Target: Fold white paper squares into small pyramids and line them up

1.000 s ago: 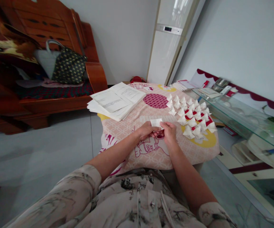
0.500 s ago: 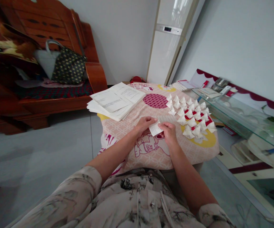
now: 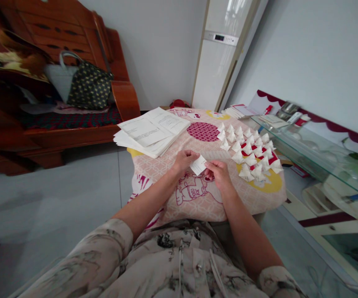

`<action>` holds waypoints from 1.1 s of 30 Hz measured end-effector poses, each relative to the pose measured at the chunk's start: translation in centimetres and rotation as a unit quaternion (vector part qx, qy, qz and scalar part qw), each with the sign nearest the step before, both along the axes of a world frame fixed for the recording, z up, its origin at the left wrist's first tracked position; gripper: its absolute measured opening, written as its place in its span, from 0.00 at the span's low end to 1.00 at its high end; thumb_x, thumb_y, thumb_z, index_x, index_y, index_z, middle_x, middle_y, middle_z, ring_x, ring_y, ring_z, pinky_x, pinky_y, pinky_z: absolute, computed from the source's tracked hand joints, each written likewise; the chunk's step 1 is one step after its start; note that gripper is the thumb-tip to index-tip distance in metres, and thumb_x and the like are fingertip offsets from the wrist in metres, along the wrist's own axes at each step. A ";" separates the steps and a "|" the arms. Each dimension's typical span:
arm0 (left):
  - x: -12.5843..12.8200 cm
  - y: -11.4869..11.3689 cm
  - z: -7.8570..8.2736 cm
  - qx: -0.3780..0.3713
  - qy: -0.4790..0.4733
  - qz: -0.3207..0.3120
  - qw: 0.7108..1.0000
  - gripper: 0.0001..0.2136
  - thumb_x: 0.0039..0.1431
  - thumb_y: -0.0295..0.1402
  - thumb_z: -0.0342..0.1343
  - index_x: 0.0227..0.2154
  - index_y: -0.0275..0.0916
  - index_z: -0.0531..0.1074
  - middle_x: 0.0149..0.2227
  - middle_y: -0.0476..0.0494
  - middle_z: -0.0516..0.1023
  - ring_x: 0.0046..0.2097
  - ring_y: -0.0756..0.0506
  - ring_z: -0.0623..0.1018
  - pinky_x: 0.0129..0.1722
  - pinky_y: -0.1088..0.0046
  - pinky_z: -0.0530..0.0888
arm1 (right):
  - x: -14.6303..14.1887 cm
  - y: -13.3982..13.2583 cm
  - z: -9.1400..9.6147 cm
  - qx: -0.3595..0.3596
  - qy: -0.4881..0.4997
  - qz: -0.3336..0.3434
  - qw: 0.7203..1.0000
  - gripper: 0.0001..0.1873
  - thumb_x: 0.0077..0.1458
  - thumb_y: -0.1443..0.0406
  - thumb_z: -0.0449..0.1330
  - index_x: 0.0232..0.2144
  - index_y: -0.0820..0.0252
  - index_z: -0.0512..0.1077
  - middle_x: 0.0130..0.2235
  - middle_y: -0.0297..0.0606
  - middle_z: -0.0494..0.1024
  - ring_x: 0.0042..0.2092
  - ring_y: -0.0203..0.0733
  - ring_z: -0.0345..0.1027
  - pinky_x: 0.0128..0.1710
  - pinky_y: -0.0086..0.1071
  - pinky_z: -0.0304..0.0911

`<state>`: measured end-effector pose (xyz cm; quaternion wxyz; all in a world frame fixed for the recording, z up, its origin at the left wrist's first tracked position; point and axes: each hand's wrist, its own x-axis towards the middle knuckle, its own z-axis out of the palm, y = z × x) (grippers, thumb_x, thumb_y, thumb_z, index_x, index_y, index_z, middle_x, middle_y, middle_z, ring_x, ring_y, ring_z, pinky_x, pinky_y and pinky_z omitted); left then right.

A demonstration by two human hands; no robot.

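Note:
Between my hands, just above the patterned tablecloth, is a small folded piece of white paper with faint print. My left hand pinches its upper left edge between thumb and fingers. On the other side, my right hand grips the right corner with thumb and forefinger, its other fingers curled underneath. Several pointed folded-paper pieces stand in rows to the right of my right hand, some over a red patch. Beyond my left hand lies a stack of printed sheets.
A glass-topped cabinet with metal containers and other items runs along the right. More papers lie at the table's far edge. A wooden bench with bags stands at the left, and a tall white appliance at the back.
The folded paper has shifted slightly left and turned, now looking smaller and more square. My left hand has moved a little left with it, and my right fingers have changed their hold.

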<state>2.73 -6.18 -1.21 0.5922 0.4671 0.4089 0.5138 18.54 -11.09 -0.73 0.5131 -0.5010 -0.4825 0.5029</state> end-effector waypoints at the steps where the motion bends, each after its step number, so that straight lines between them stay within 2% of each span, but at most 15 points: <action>1: 0.1 -0.1 0.0 -0.002 0.000 -0.001 1.000 0.14 0.46 0.40 0.66 0.22 0.36 0.69 0.19 0.51 0.72 0.20 0.53 0.70 0.21 0.78 0.65 | 0.0 0.0 0.0 0.003 0.002 -0.006 1.000 0.18 0.42 0.54 0.67 0.17 0.61 0.69 0.15 0.32 0.71 0.15 0.29 0.57 0.14 0.23 0.50; 3: 0.2 -0.2 0.2 -0.002 0.001 -0.002 1.000 0.15 0.46 0.40 0.66 0.22 0.36 0.68 0.20 0.51 0.72 0.21 0.53 0.70 0.21 0.78 0.65 | -0.1 -0.1 0.0 0.006 0.010 -0.009 1.000 0.18 0.43 0.54 0.66 0.16 0.60 0.69 0.15 0.31 0.70 0.14 0.29 0.57 0.13 0.24 0.50; 7: 0.2 -0.2 0.4 0.000 -0.003 -0.001 1.000 0.14 0.47 0.40 0.67 0.23 0.36 0.69 0.20 0.51 0.73 0.21 0.53 0.70 0.22 0.77 0.66 | -0.1 -0.1 0.1 0.006 0.017 0.013 1.000 0.17 0.44 0.53 0.66 0.19 0.61 0.72 0.17 0.34 0.74 0.16 0.32 0.62 0.15 0.24 0.54; 13: 0.0 -0.5 0.5 -0.014 -0.013 -0.020 1.000 0.17 0.44 0.42 0.68 0.23 0.36 0.70 0.21 0.50 0.73 0.21 0.52 0.70 0.23 0.77 0.66 | 0.0 -0.2 0.2 0.009 0.012 -0.009 1.000 0.17 0.42 0.53 0.66 0.17 0.60 0.70 0.15 0.33 0.72 0.16 0.31 0.61 0.15 0.24 0.52; 17: -0.5 0.0 0.5 0.006 0.009 -0.035 0.999 0.13 0.45 0.39 0.66 0.24 0.35 0.71 0.21 0.50 0.73 0.22 0.53 0.70 0.24 0.77 0.65 | 0.2 -0.1 0.1 0.007 0.015 -0.007 1.000 0.18 0.43 0.52 0.66 0.20 0.61 0.72 0.17 0.35 0.74 0.17 0.32 0.63 0.15 0.24 0.55; 20: -0.6 1.5 1.1 0.065 0.099 -0.056 0.991 0.08 0.47 0.33 0.63 0.23 0.34 0.74 0.21 0.51 0.72 0.23 0.54 0.67 0.24 0.78 0.62 | 0.9 0.5 0.3 -0.005 -0.017 -0.020 1.000 0.18 0.43 0.52 0.66 0.19 0.62 0.71 0.17 0.34 0.74 0.16 0.32 0.63 0.13 0.23 0.53; 23: -0.2 3.8 2.0 0.137 0.221 -0.064 0.964 0.06 0.48 0.31 0.60 0.21 0.34 0.74 0.19 0.52 0.70 0.24 0.54 0.65 0.25 0.78 0.59 | 1.8 2.2 0.8 -0.026 -0.088 -0.016 0.996 0.15 0.46 0.55 0.64 0.19 0.61 0.71 0.18 0.35 0.75 0.16 0.32 0.63 0.12 0.24 0.53; 26: 0.6 6.3 2.4 0.172 0.309 -0.049 0.934 0.06 0.50 0.29 0.58 0.20 0.35 0.75 0.20 0.51 0.71 0.24 0.53 0.66 0.25 0.77 0.60 | 2.6 4.7 1.4 -0.034 -0.195 -0.024 0.980 0.14 0.50 0.59 0.61 0.17 0.59 0.69 0.17 0.35 0.74 0.14 0.32 0.60 0.11 0.25 0.49; 30: 1.1 8.7 1.3 0.191 0.356 -0.035 0.914 0.08 0.49 0.26 0.58 0.18 0.36 0.72 0.18 0.51 0.69 0.24 0.52 0.65 0.27 0.76 0.61 | 3.2 7.7 1.1 -0.017 -0.256 -0.043 0.965 0.16 0.48 0.66 0.63 0.12 0.58 0.67 0.12 0.31 0.68 0.13 0.31 0.54 0.14 0.26 0.46; 33: 1.1 9.3 0.1 0.215 0.383 -0.036 0.898 0.05 0.49 0.25 0.60 0.20 0.37 0.73 0.21 0.50 0.70 0.26 0.50 0.67 0.31 0.74 0.65 | 3.4 8.8 0.3 -0.002 -0.289 -0.056 0.956 0.16 0.43 0.68 0.67 0.10 0.57 0.67 0.10 0.28 0.64 0.16 0.32 0.54 0.18 0.27 0.48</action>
